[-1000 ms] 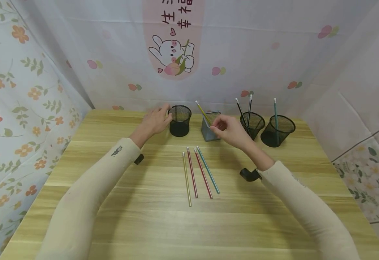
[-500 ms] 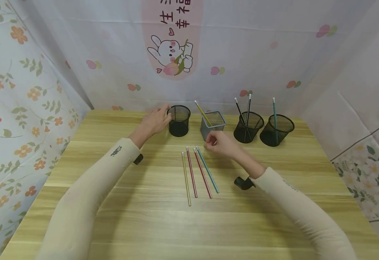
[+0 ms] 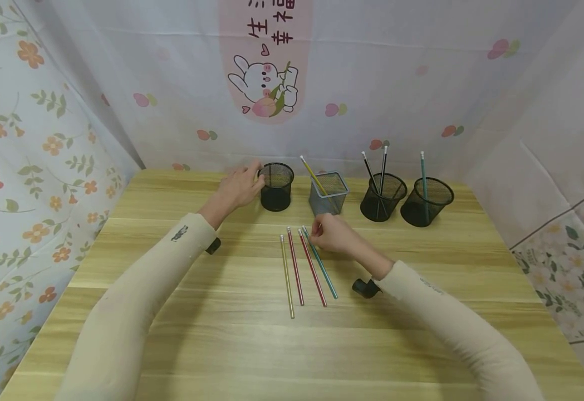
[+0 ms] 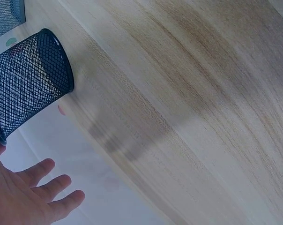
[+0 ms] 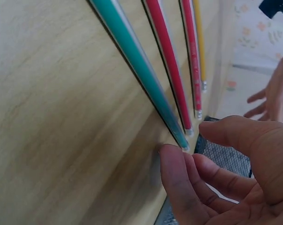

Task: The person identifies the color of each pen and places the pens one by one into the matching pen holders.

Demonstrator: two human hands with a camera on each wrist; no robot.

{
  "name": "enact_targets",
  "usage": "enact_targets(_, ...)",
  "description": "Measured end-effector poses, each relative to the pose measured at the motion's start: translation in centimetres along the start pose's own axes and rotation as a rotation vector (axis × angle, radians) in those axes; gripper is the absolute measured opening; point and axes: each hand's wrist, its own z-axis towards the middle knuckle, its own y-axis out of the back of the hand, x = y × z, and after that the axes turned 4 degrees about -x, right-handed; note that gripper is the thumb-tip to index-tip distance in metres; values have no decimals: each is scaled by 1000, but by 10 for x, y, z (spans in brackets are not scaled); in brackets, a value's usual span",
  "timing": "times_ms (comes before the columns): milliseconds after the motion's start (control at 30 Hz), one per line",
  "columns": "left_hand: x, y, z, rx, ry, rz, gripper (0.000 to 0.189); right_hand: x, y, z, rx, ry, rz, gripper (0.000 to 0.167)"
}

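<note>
My right hand is at the eraser end of a teal pencil lying on the table. In the right wrist view its thumb and fingers are parted around that end, with the forefinger right beside it. Two red pencils and a gold pencil lie alongside to the left. My left hand is beside a round black mesh pencil cup holding no pencils. A fingertip meets the cup's rim in the left wrist view, while the other fingers are spread out.
Right of that cup stands a square grey mesh cup with a yellow pencil. Farther right are a black cup holding two black pencils and a black cup with a teal pencil. A printed curtain hangs behind the table.
My right hand has come away from the yellow pencil in the grey cup and moved down toward the viewer, to the teal pencil's end. The left hand stays put.
</note>
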Motion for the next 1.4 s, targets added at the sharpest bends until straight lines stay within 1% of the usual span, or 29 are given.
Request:
enact_targets(133, -1, 0, -1, -4, -2, -2, 42, 3, -3, 0, -5, -5, -13, 13)
enact_targets(400, -2, 1, -1, -4, -9, 0, 44, 2, -9, 5, 16, -77, -86, 17)
enact_targets(500, -2, 1, 0, -6, -11, 0, 43, 2, -10, 6, 13, -92, -123, 19)
enact_targets(667, 0, 0, 0, -6, -8, -3, 41, 3, -11, 6, 23, -107, -152, 17)
enact_targets(900, 1, -1, 0, 0, 3, -4, 40, 5, -12, 6, 57, -151, -120, 15)
enact_targets(1067, 1, -2, 0, -8, -2, -18, 40, 4, -11, 6, 72, -184, -89, 16)
enact_targets(1167, 2, -3, -1, 2, 0, -21, 41, 3, -10, 6, 92, -200, -60, 15)
enact_targets(1300, 2, -4, -1, 10, 3, -21, 43, 2, -9, 6, 105, -203, -10, 12)
enact_targets(1400, 1, -3, -1, -1, 3, -24, 43, 1, -6, 7, 104, -196, 23, 12)
